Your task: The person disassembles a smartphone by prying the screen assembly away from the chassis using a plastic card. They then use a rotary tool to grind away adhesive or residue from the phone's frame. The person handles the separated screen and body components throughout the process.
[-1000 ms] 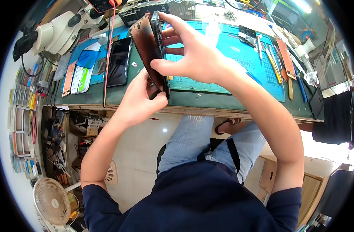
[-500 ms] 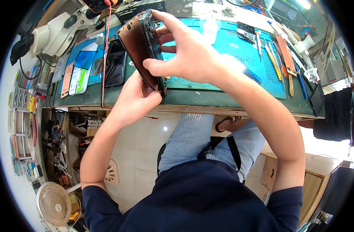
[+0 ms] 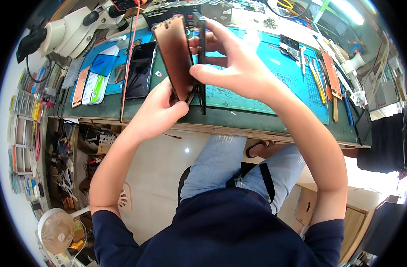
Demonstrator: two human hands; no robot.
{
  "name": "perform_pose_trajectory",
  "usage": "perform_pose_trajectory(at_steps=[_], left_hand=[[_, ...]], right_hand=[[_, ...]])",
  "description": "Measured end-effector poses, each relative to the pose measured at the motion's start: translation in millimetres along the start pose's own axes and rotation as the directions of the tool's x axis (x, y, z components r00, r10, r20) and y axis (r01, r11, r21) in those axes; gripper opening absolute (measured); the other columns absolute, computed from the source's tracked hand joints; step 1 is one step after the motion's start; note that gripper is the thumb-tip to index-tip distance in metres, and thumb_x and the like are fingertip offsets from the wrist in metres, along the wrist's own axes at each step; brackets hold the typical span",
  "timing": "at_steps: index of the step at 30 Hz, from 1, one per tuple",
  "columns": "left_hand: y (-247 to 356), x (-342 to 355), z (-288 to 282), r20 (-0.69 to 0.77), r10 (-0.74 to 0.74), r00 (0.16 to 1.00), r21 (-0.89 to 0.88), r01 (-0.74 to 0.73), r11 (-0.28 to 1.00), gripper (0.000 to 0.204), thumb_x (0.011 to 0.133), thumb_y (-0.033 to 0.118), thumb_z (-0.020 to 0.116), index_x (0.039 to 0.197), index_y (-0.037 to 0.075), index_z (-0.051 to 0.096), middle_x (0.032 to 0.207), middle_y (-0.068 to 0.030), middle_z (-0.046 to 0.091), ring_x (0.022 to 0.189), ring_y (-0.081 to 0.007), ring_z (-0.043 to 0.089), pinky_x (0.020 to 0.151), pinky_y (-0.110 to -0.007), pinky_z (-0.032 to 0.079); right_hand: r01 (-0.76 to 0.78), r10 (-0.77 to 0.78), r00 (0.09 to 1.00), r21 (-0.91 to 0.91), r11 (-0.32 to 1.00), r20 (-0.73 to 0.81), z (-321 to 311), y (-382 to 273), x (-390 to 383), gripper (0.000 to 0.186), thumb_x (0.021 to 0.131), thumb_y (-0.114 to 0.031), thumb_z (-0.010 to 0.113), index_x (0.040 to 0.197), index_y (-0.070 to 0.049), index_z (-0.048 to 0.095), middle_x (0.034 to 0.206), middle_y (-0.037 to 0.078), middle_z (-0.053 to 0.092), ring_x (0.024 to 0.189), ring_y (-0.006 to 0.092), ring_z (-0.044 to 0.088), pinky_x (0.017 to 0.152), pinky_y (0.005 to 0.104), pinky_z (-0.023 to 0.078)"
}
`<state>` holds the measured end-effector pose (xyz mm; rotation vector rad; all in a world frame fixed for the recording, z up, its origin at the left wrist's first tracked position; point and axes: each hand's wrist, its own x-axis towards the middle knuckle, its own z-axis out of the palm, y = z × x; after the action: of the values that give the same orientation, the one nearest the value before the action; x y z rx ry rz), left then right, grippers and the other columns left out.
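My left hand (image 3: 161, 111) is closed on the lower end of a phone screen panel (image 3: 173, 53), whose copper-brown inner face is turned toward me. Beside it, a dark phone body (image 3: 202, 95) stands edge-on in my right hand (image 3: 241, 66), the thumb on the near side and the fingers behind. A gap runs between panel and body from the top down. Whether a cable or strip still joins them near the bottom I cannot tell. Both parts are held up above the front of the bench.
A blue work mat (image 3: 265, 104) covers the bench's middle, with tweezers and several tools at its right. Left of my hands lie a black phone (image 3: 140, 71) and a white-green package (image 3: 95, 91). A microscope (image 3: 65, 33) and a hanging red cable (image 3: 130, 62) stand close by.
The screen panel and the phone body have come further apart, the body moving right with my right hand. My view has shifted slightly, so the bench items sit a little differently.
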<state>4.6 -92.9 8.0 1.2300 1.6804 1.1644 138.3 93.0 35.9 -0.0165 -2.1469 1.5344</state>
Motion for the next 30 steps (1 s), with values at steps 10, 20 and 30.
perform_pose_trajectory(at_steps=[10,20,30], left_hand=[[18.7,7.3,-2.6,0.003,-0.034,0.999,-0.059,0.034,0.998,0.044,0.085,0.002,0.051,0.129,-0.001,0.053,0.104,-0.0013,0.057,0.091,-0.0093,0.05,0.081,-0.027,0.045],[-1.0,10.6,-31.5,0.185,-0.06,0.981,-0.44,0.137,0.888,0.044,0.093,0.007,0.051,0.136,0.0,0.053,0.12,-0.0051,0.061,0.106,-0.013,0.056,0.092,-0.029,0.046],[6.0,12.3,-25.9,0.151,-0.076,0.986,-0.437,0.135,0.889,0.044,0.101,0.015,0.049,0.141,-0.004,0.049,0.137,-0.0104,0.059,0.126,-0.0183,0.057,0.109,-0.036,0.044]], right_hand=[[-0.057,0.057,0.998,0.002,0.998,0.03,-11.0,3.6,0.9,0.096,0.086,-0.026,0.072,0.158,0.009,0.019,0.14,0.021,0.053,0.127,0.0271,0.057,0.101,0.0387,0.055],[0.029,-0.035,0.996,-0.068,0.997,-0.082,-1.4,-0.7,7.3,0.077,0.084,-0.039,0.076,0.14,0.005,0.047,0.129,0.02,0.062,0.112,0.0295,0.066,0.092,0.0396,0.056],[-0.021,0.011,0.993,-0.087,0.996,-0.117,-1.5,3.7,8.5,0.078,0.084,-0.036,0.074,0.145,0.003,0.044,0.126,0.02,0.063,0.11,0.0273,0.066,0.092,0.0387,0.056]])
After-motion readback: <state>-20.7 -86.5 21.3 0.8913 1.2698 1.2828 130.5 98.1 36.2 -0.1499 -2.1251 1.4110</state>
